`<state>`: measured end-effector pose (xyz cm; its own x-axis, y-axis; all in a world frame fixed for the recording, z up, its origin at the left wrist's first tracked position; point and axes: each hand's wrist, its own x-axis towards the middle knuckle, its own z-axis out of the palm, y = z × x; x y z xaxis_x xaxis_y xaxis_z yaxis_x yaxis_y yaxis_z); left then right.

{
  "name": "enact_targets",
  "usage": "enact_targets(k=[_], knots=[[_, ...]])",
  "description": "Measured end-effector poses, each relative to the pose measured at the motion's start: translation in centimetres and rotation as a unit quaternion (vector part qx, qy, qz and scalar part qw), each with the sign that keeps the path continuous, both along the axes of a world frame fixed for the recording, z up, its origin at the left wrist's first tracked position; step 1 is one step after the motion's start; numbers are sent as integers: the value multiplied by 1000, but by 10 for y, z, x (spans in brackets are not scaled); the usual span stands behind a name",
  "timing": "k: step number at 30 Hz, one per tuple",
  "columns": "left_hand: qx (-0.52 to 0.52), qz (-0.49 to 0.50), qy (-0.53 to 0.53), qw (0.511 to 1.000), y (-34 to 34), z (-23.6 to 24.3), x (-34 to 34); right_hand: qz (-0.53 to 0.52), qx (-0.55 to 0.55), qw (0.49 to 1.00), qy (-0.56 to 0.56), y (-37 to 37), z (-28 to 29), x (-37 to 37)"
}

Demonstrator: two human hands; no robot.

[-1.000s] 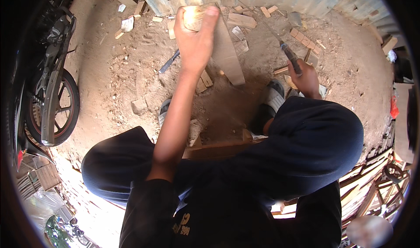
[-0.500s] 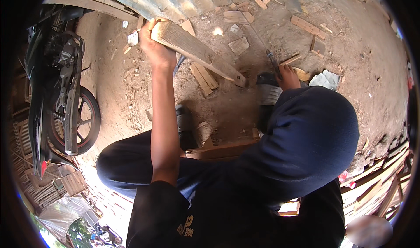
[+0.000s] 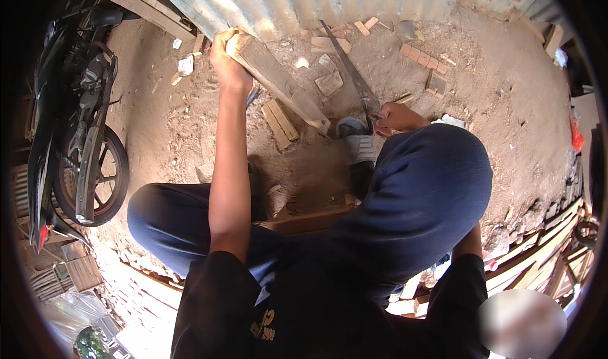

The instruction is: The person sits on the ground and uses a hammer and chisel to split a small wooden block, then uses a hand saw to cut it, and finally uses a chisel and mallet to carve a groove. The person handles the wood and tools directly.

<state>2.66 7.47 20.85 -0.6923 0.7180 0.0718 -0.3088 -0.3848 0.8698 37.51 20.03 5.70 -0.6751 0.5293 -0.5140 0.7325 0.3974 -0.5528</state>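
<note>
My left hand (image 3: pixel 229 61) grips the upper end of a weathered wooden beam (image 3: pixel 278 83), which slants down to the right toward my sandalled foot (image 3: pixel 358 145). My right hand (image 3: pixel 391 117) is closed on the handle of a hand saw (image 3: pixel 348 64), its long blade pointing away from me, right of the beam. A blue-handled tool (image 3: pixel 253 96) lies on the dirt, partly hidden behind my left hand and the beam. Two short planks (image 3: pixel 278 121) lie below the beam.
A parked motorcycle (image 3: pixel 82 137) stands at my left. A corrugated metal wall (image 3: pixel 297 4) runs along the far side. Wood offcuts (image 3: pixel 423 56) and paper scraps (image 3: pixel 185 66) are scattered on the dirt (image 3: pixel 506 106). Stacked boards (image 3: pixel 544 251) lie at the lower right.
My left hand has moved left since a second ago, swinging the beam into a diagonal. The saw in my right hand has shifted left toward the beam.
</note>
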Motion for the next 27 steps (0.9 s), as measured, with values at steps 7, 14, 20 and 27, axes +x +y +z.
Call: enact_targets(k=[7,14,20,27], knots=[[-69,23,70,995,-1,25,36,111,162,980,38,39,207,-43],[-87,137,192,968,12,11,38,152,217,952,154,-36,311,-146],[-102,73,180,976,-1,23,49,166,179,922,301,-40,258,-162],[-27,-40,3,999,-11,6,18,224,190,906,306,-59,265,-192]])
